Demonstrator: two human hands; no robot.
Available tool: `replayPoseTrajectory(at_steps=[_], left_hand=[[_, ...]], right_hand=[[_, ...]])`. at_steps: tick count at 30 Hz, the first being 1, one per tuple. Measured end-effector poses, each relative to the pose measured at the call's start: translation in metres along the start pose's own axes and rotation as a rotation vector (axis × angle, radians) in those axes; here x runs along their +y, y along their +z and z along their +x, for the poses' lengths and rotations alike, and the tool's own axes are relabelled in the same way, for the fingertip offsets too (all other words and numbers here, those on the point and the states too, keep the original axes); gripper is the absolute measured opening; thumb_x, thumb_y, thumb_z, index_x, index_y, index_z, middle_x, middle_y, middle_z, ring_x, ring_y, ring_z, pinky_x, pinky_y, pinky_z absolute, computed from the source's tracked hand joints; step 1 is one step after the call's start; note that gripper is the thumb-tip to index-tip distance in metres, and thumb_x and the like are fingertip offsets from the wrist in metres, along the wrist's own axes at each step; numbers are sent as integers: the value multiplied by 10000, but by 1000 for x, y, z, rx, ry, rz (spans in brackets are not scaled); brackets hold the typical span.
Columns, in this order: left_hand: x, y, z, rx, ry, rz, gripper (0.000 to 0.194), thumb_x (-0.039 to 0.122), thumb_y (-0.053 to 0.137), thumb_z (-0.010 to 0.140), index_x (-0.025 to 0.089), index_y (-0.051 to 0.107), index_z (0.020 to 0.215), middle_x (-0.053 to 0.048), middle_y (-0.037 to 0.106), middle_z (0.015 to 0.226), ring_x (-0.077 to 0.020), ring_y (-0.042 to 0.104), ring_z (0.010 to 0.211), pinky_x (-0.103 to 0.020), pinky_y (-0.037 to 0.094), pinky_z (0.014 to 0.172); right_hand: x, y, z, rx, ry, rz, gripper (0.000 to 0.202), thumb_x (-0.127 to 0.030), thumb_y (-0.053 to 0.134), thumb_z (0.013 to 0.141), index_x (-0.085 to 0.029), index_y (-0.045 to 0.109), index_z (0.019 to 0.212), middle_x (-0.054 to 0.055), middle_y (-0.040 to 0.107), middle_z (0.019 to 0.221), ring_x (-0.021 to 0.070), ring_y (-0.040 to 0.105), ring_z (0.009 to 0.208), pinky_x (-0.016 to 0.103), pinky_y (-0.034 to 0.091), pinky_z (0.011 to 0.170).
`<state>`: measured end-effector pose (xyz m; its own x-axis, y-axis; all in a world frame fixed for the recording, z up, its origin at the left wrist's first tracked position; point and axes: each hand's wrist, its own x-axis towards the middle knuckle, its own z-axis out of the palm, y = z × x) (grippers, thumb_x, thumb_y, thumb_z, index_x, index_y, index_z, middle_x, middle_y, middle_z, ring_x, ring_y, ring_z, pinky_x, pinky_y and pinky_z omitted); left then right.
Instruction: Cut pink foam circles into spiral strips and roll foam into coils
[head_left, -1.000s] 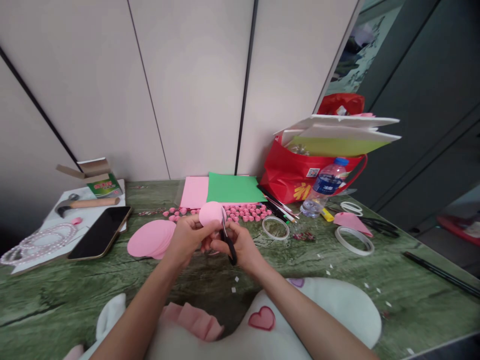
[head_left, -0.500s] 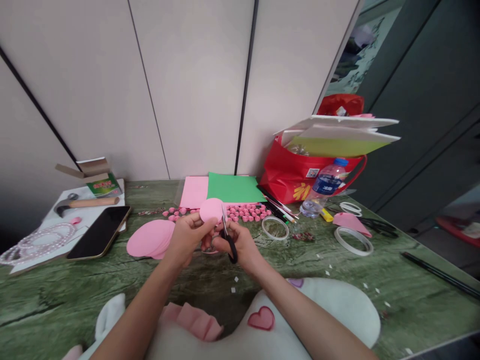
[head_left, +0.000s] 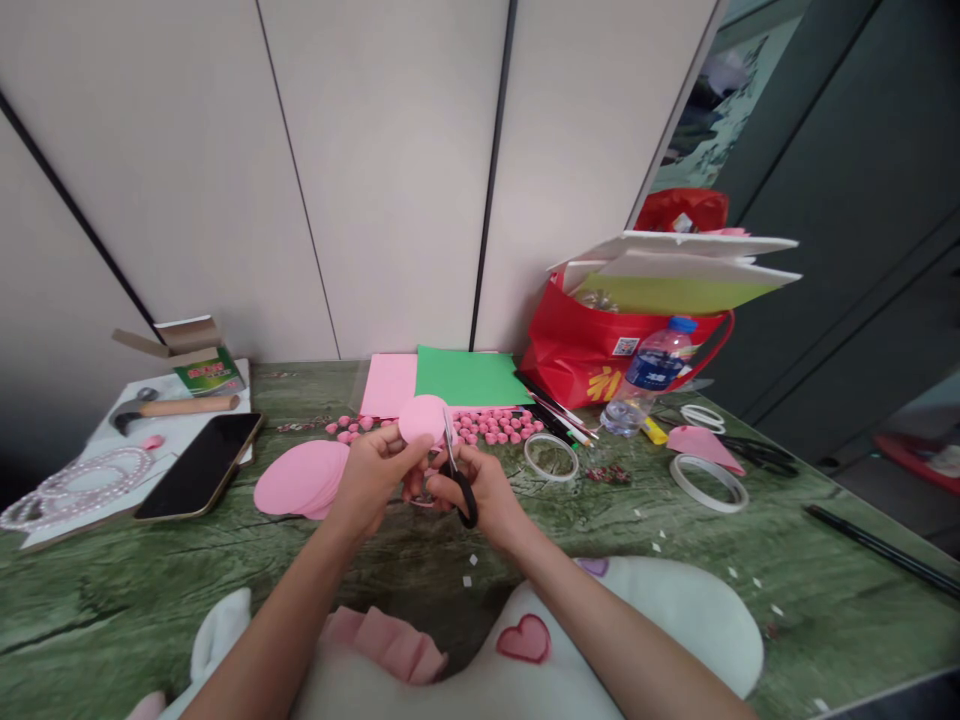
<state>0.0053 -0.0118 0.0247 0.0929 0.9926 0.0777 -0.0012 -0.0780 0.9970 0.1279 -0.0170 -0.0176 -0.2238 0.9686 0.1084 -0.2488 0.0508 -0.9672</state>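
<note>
Pinched in my left hand (head_left: 379, 468) is a pink paper circle (head_left: 421, 420), held up over the middle of the table. My right hand (head_left: 480, 490) is closed on black-handled scissors (head_left: 466, 498), whose blades stand upright against the circle's right edge. Whether the blades have paper between them is too small to tell. Left of my hands lies a stack of larger pink paper circles (head_left: 300, 480). Small pink rose-like pieces (head_left: 499, 427) lie in rows just behind my hands, partly covered by them.
Green paper (head_left: 472, 375) lies at the back. A phone (head_left: 202, 465), a hammer (head_left: 180, 406) and bead strings (head_left: 97, 490) are on the left. On the right are tape rolls (head_left: 551, 457), a water bottle (head_left: 651, 375) and a red bag (head_left: 570, 340). A white plush (head_left: 660, 610) fills the front.
Almost nothing differs. The scissors and both hands have shifted only very slightly, and the paper circle stays in my left hand.
</note>
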Motion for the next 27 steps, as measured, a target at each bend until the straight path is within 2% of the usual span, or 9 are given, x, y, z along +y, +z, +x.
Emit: replayPoseTrajectory(at_steps=[11,19,27], left_hand=[[-1,-3,1,-44,27,-99,193,297,571,699,137,521,605,33,539,443,-68,449,348,-181,348,340],[0,-3,1,9,35,-79,193,270,605,666,133,524,557,45,498,389,-56,416,325,-172,321,339],[-1,-1,1,-29,-27,31,173,272,631,621,133,549,556,45,513,418,-52,416,314,-162,307,299]], right_hand=[[-1,-1,-1,-28,-9,-14,330,-372,709,541,-146,519,688,-68,499,436,61,440,369,192,419,380],[1,2,-2,-55,21,-12,338,-381,699,549,-155,498,699,-61,511,464,58,430,355,197,386,382],[-1,0,0,-73,-79,56,388,-347,722,531,-175,473,773,-15,578,656,116,538,573,233,419,542]])
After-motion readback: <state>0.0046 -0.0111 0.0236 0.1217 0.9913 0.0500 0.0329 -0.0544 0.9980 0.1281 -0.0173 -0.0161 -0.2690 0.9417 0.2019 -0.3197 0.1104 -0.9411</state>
